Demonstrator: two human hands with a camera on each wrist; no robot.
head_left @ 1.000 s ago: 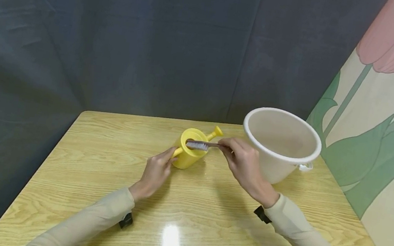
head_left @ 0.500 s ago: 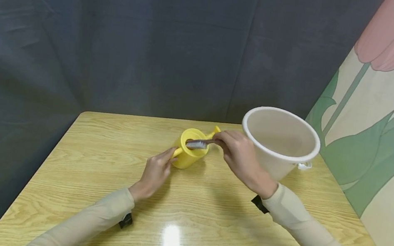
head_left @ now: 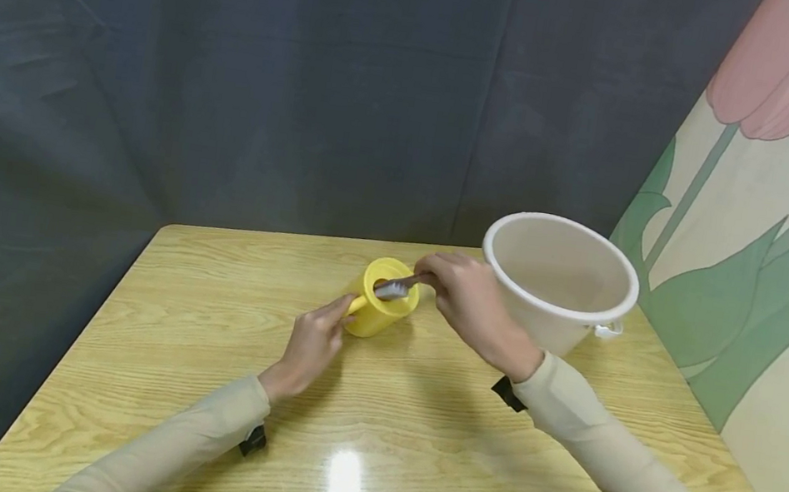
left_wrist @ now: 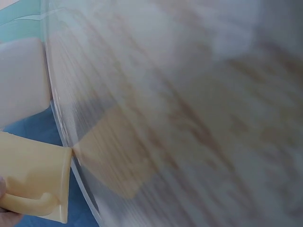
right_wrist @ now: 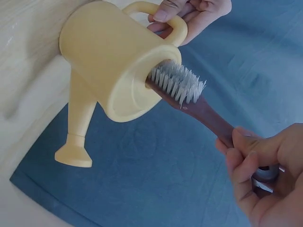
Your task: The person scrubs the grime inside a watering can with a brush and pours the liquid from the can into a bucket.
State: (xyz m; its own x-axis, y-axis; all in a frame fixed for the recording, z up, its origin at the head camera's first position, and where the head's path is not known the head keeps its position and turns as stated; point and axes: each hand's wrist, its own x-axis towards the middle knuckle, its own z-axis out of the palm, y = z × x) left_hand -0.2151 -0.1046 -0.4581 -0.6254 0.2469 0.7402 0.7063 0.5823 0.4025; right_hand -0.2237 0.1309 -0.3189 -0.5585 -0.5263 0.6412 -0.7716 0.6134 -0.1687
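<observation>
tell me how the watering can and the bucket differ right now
The watering can is yellow; the bucket is white. The watering can is smaller than the bucket. The left hand grips the watering can and a brush pokes into it, while no hand grips the bucket. Both are open at the top.

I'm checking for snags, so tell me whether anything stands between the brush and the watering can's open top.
Nothing visible does: the brush reaches tip-first into the watering can. The left grip holds the handle, clear of the opening.
</observation>
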